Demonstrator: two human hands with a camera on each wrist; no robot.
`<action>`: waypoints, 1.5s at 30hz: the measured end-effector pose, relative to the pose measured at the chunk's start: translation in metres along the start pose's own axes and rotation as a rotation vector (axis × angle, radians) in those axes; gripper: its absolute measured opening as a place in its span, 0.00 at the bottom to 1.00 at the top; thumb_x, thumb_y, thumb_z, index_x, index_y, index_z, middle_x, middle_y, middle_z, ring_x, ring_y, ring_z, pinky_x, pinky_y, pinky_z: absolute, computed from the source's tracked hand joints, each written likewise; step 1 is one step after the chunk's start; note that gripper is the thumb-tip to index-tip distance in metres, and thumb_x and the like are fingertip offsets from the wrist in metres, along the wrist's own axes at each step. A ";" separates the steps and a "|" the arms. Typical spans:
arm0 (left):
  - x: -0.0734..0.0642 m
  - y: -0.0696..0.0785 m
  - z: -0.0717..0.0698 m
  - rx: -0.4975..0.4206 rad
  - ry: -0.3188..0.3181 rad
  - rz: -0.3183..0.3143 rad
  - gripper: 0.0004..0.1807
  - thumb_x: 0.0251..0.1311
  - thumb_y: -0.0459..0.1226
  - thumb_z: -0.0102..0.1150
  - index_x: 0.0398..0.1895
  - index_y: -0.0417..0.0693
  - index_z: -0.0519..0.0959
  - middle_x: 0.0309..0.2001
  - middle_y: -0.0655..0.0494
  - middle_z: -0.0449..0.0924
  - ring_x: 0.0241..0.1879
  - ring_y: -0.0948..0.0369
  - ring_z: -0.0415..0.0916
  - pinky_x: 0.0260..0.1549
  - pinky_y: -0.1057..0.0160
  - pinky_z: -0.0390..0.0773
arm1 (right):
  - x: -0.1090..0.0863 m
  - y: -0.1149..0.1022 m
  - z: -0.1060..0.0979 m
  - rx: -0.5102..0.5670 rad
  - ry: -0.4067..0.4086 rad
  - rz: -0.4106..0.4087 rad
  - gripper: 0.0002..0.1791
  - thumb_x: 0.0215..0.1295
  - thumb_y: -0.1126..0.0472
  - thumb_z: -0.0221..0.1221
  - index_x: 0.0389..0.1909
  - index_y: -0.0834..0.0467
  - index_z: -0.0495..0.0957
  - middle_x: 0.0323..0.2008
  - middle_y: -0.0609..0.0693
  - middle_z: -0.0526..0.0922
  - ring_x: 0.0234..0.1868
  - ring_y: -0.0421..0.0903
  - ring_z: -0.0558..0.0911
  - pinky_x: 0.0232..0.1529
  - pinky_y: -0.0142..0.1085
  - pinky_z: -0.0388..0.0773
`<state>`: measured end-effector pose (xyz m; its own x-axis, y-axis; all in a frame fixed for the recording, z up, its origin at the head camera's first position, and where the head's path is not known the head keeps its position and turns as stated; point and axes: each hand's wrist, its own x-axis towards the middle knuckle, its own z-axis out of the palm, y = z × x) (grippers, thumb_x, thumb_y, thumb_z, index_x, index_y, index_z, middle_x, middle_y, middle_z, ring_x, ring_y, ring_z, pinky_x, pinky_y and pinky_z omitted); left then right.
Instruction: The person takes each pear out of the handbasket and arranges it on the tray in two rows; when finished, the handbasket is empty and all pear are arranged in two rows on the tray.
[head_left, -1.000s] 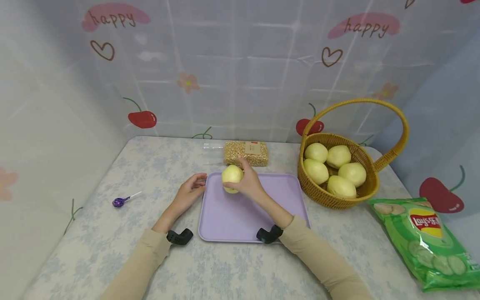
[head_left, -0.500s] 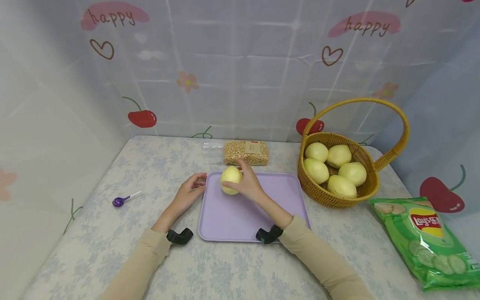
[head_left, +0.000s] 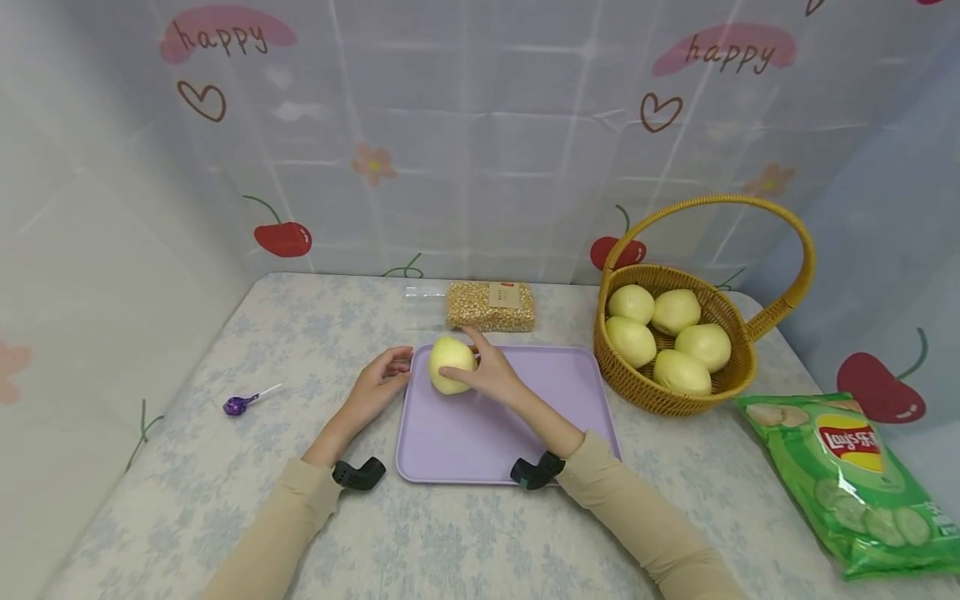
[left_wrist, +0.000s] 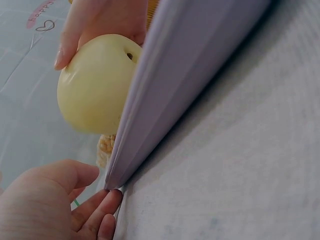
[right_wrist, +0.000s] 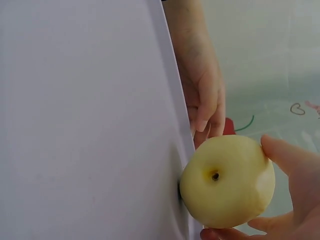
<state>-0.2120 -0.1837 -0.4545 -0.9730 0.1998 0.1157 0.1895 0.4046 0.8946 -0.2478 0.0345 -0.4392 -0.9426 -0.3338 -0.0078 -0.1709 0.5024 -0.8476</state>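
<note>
In the head view my right hand grips a pale yellow apple over the left back part of a lilac tray. The thumb is at its near side and the fingers reach round behind. The right wrist view shows the dark pit of the apple, with its lower side close to the tray floor. My left hand lies beside the tray's left edge, fingers loosely bent. In the left wrist view the fingertips of the left hand touch the tray rim, with the thumb held apart.
A wicker basket with several similar apples stands at the back right, its handle arching up. Behind the tray lies a clear bag of corn kernels. A green chip bag is at right, a purple lollipop at left.
My right hand has shifted the apple a little left and toward me over the tray, and the apple has tilted. The left hand has stayed at the tray's edge.
</note>
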 end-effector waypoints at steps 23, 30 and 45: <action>0.002 -0.012 0.002 0.005 -0.004 -0.001 0.24 0.67 0.33 0.51 0.66 0.35 0.65 0.63 0.38 0.69 0.58 0.45 0.71 0.61 0.45 0.69 | 0.002 0.003 0.001 0.042 0.004 0.100 0.47 0.57 0.45 0.64 0.73 0.56 0.52 0.56 0.62 0.75 0.55 0.55 0.77 0.51 0.47 0.78; 0.001 -0.002 0.002 0.024 -0.008 0.001 0.24 0.67 0.31 0.50 0.65 0.31 0.64 0.63 0.34 0.68 0.58 0.43 0.71 0.60 0.45 0.70 | 0.000 0.001 0.001 0.029 -0.004 0.081 0.47 0.58 0.45 0.63 0.73 0.58 0.52 0.58 0.64 0.75 0.57 0.57 0.76 0.52 0.48 0.78; 0.012 -0.037 0.004 0.012 0.007 -0.001 0.26 0.66 0.43 0.55 0.64 0.45 0.68 0.62 0.46 0.72 0.57 0.51 0.73 0.60 0.50 0.71 | 0.000 -0.002 0.000 0.053 -0.042 0.080 0.46 0.59 0.50 0.64 0.73 0.59 0.51 0.55 0.63 0.76 0.53 0.57 0.79 0.47 0.43 0.81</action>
<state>-0.2305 -0.1923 -0.4879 -0.9742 0.1926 0.1176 0.1895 0.4152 0.8898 -0.2474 0.0334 -0.4379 -0.9395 -0.3284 -0.0979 -0.0793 0.4863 -0.8702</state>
